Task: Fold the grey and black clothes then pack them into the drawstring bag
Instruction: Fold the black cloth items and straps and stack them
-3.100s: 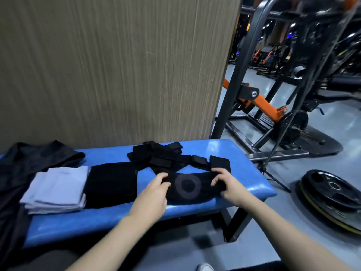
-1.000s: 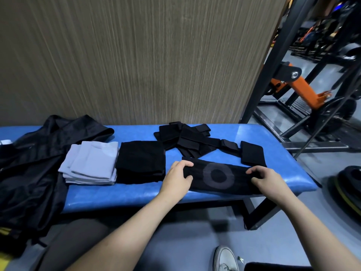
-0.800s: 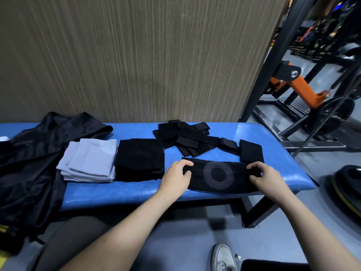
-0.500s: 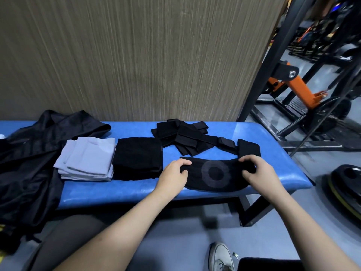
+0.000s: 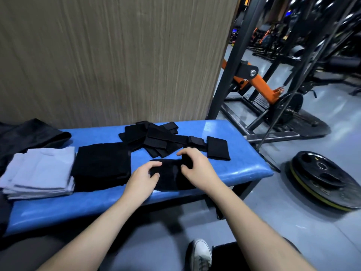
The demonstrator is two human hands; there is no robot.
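Hands: I see my left hand and right hand both pinching one black sleeve.
Folded piles: two, one grey pile, one black pile, left on the bench.

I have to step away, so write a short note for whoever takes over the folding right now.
Left hand grips the left end of the black band; right hand pinches its right end, folded toward the middle.
Done: grey stack and black stack lie folded on the blue bench.
Left: finish this band, fold the black straps, then pack all into the bag, probably the dark cloth far left.
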